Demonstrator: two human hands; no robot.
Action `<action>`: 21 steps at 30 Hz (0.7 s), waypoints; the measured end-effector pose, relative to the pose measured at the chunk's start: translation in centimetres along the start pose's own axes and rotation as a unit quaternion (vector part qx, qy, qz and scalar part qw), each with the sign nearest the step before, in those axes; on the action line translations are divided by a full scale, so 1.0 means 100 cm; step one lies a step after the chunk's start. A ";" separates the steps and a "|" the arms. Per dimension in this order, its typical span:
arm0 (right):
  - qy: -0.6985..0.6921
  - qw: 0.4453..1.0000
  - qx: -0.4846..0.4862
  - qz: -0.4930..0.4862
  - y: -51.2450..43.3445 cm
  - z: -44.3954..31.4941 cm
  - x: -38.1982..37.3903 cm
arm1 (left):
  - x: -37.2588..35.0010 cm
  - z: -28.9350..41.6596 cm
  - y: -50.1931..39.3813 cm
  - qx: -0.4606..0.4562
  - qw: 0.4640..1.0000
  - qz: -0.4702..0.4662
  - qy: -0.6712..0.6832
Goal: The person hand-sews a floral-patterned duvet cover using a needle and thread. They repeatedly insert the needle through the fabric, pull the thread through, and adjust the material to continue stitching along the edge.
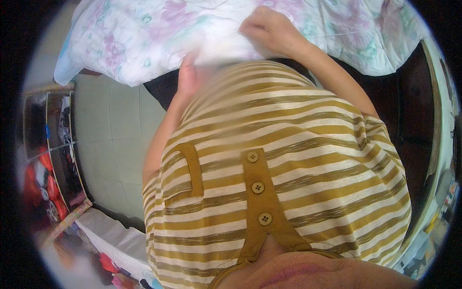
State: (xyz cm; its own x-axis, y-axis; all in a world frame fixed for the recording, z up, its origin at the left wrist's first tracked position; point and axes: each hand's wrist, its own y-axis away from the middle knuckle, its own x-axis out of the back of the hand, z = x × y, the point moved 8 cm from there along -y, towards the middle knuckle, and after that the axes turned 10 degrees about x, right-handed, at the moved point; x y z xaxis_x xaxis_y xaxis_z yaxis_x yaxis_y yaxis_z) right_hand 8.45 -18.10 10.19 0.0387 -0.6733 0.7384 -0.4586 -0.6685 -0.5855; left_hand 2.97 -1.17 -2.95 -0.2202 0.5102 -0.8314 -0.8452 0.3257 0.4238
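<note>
A white quilted cloth (151, 47), printed with purple and green flowers, spreads in front of me and hangs down in folds at its near edge. My left hand (188, 77) is at that near edge, thumb raised against the cloth. Its fingers are blurred, so any grip on the cloth is unclear. Farther to the right, my right hand (274, 30) is over the cloth with its fingers curled and the fingertips drawn towards the thumb. Blur hides whether something is pinched there.
My striped shirt (310, 137) fills the middle. On the left are pale floor tiles (119, 133) and a rack (59, 141) with red items (50, 180). A grey-white cloth-like surface (112, 231) is at lower left. Dark panels (393, 104) and a pale edge (435, 90) border the right.
</note>
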 end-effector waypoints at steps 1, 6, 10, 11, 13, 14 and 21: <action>-0.030 0.999 -0.034 -0.007 0.003 0.005 -0.003 | -0.004 -0.002 0.004 0.007 1.000 0.000 -0.003; -0.030 0.996 -0.066 -0.049 0.007 0.009 -0.015 | -0.019 -0.006 0.014 0.025 0.999 -0.018 -0.009; -0.025 0.996 -0.068 -0.054 0.008 0.011 -0.019 | -0.018 -0.003 0.014 0.008 1.000 -0.009 -0.016; -0.025 0.996 -0.067 -0.054 0.008 0.012 -0.019 | -0.016 -0.002 0.013 0.000 1.000 0.000 -0.016; -0.024 0.996 -0.068 -0.057 0.010 0.013 -0.020 | -0.014 -0.002 0.012 0.004 1.000 -0.002 -0.019; -0.023 0.996 -0.070 -0.059 0.010 0.014 -0.020 | -0.014 -0.002 0.011 0.007 1.000 -0.004 -0.020; -0.045 0.997 -0.053 -0.038 0.009 0.014 -0.022 | -0.018 -0.003 0.014 0.016 1.000 -0.024 0.008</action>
State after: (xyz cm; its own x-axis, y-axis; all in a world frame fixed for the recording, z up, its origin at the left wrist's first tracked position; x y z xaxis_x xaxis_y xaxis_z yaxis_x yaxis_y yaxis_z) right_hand 9.22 -17.62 7.58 0.1551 -0.6503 0.7437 -0.5415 -0.6856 -0.4865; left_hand 2.04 -1.89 -1.02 -0.1873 0.4799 -0.8571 -0.8392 0.3753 0.3935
